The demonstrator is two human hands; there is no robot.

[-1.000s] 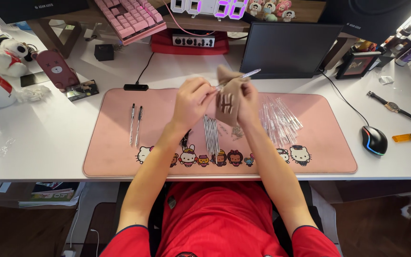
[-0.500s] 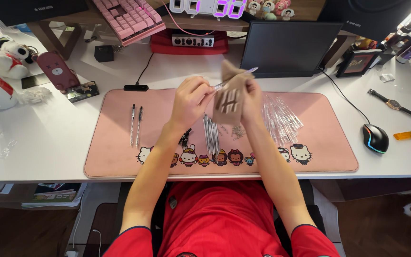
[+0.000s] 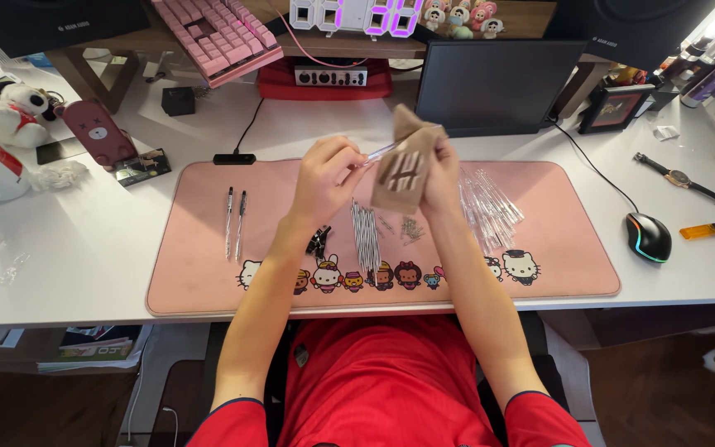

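**Where the hands had room**

The pink desk mat [image 3: 208, 273] had bare room on its left edge and far right corner. Two slim pens [image 3: 235, 219] lay side by side on the left part. A row of thin striped sticks [image 3: 365, 240] and a pile of clear plastic tubes [image 3: 487, 207] filled the middle. A black computer mouse [image 3: 649, 237] sat just off the right edge.

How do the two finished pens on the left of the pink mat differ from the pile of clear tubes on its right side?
The two pens lie side by side, parallel and neatly apart; the clear tubes lie in a loose, fanned heap. The pens show dark tips and parts inside; the tubes look transparent and empty. There are only two pens, but many tubes. Both lie flat on the pink mat, untouched by either hand.
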